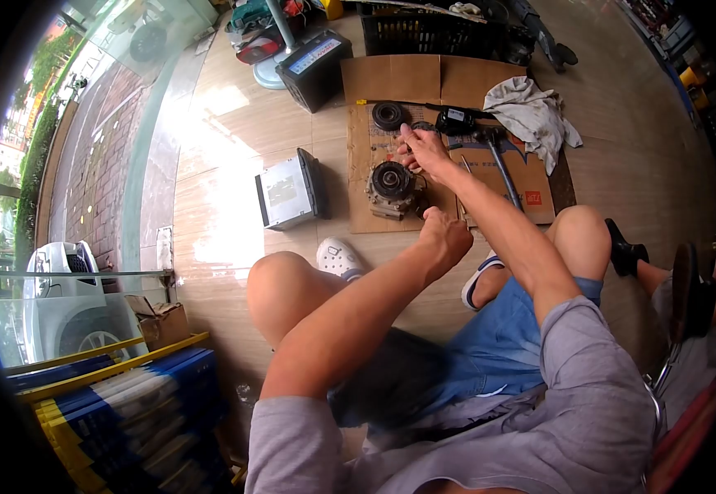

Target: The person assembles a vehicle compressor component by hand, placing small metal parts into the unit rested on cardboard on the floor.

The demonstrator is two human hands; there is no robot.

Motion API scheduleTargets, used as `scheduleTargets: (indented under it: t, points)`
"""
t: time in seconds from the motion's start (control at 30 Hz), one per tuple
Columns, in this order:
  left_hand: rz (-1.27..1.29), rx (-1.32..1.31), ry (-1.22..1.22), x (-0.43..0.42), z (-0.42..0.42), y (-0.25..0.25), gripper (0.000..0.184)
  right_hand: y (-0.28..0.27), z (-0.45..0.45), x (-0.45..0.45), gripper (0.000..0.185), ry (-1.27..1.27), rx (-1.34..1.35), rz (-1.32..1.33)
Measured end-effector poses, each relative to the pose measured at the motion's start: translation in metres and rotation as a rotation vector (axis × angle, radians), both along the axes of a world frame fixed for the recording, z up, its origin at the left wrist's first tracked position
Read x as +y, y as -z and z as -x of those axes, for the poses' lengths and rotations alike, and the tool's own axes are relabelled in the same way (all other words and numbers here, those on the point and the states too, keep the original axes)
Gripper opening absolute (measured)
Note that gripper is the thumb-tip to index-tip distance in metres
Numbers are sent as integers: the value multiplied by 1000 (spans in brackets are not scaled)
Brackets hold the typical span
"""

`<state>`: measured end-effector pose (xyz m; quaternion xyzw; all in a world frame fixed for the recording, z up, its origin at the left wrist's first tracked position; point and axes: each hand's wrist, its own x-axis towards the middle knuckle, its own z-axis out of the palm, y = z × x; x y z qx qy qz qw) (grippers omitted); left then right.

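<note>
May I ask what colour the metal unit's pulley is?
The pulley is mostly black; see the head view.

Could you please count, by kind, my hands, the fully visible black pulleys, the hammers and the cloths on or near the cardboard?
Hands: 2 (left hand, right hand)
Pulleys: 2 (loose pulley, mounted pulley)
Hammer: 1
Cloth: 1
Total: 6
</note>
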<state>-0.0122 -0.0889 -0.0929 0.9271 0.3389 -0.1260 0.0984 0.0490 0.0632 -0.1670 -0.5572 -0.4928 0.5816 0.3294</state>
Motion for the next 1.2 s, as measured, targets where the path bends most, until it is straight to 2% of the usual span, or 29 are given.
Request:
scheduleTargets:
  t: [0.07, 0.17, 0.27, 0.37, 0.47, 0.67, 0.77, 0.87, 0.97, 1.07, 1.17, 1.2]
  points:
    - [-4, 1, -3, 0, 0, 1, 10, -10, 5, -3, 47, -21, -180, -66]
    - [20, 43, 9, 0, -1, -9, 9, -10, 8, -4, 40, -139, -543, -434]
    - [-9, 30, 14, -1, -1, -8, 9, 21, 6, 8, 34, -175, -519, -551]
    - [8, 46, 20, 0, -1, -10, 9, 8, 7, 1, 46, -115, -303, -411]
    - [4, 5, 10, 0, 0, -3, 9, 30, 6, 11, 44, -60, -84, -283]
    - [34, 22, 6, -1, 0, -11, 9, 19, 7, 4, 39, 103, 209, -121]
    - [48, 25, 9, 0, 0, -10, 9, -1, 3, 1, 41, 80, 158, 64]
    - [44, 31, 13, -1, 1, -10, 8, -11, 4, -1, 46, 11, -45, 30]
    - [52, 45, 10, 0, 0, -10, 8, -14, 8, -4, 46, -92, -473, -355]
    - [25, 45, 12, -1, 0, -8, 8, -3, 9, -2, 47, -183, -628, -497]
    - [51, 56, 28, -1, -1, -12, 8, 31, 5, 9, 41, -144, -594, -683]
    - [46, 59, 30, -1, -1, -13, 8, 32, 6, 8, 40, -96, -457, -609]
